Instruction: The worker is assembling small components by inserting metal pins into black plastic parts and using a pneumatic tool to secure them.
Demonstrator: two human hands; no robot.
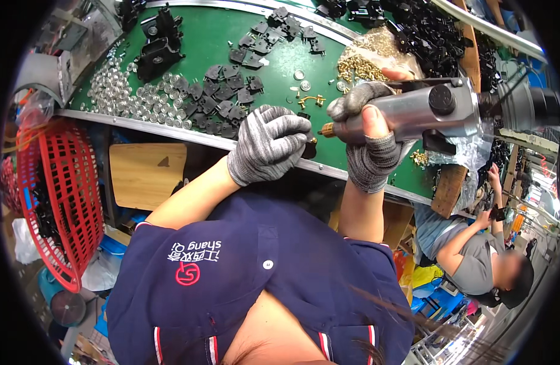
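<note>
My left hand, in a grey striped knit glove, is closed at the table's front edge. Its fingers pinch a small black plastic part with a brass-coloured bit on it, mostly hidden by the glove. My right hand, in a similar glove with bare thumb tip, wraps round a silver power screwdriver. The tool lies sideways, its brass-coloured nose pointing left at the black part, close to it; contact is unclear. Beyond the hands lie a small brass piece and a few round metal caps.
On the green table lie round metal caps, black plastic parts, brass screws and a black part heap. A red basket stands left, a wooden stool below the edge. Another person sits right.
</note>
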